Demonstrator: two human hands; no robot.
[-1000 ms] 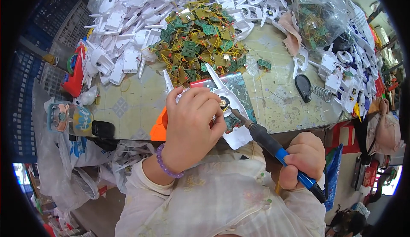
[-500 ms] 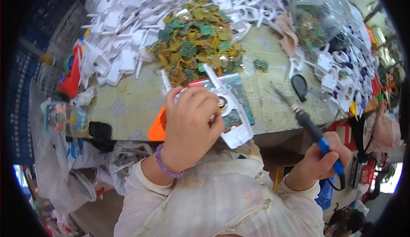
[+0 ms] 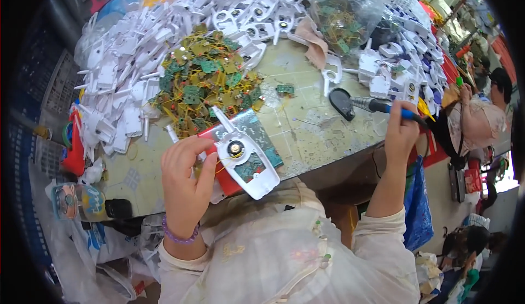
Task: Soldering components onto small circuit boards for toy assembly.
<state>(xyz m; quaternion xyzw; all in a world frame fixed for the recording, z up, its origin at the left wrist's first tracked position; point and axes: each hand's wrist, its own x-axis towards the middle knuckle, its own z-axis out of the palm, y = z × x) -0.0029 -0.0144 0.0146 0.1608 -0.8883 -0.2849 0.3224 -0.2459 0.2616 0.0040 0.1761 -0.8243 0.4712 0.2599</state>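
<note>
My left hand (image 3: 186,181), with a purple bead bracelet, is beside a white plastic housing (image 3: 260,188). Its thumb stands apart from its stretched fingers, and the fingertips are close to the housing's left edge. The housing holds a round speaker (image 3: 235,149) and a green circuit board, with a thin yellow wire near my thumb. Beneath it lies a flat red and dark green rectangular piece (image 3: 262,131). My right hand (image 3: 402,134) is closed round the blue grip of a soldering iron (image 3: 381,107). The iron's front end is in the metal coil (image 3: 362,102) of a black stand (image 3: 342,104).
Circuit boards with yellow wires (image 3: 205,79) are heaped beyond my left hand, with white housings (image 3: 131,58) piled behind. More white parts (image 3: 377,74) and a clear bag of boards (image 3: 342,22) are at the right. A clear container (image 3: 90,200) stands at the left edge.
My left hand has moved left off the housing, uncovering its speaker. My right hand has gone forward, bringing the iron into the stand's coil. The view has shifted and turned.
</note>
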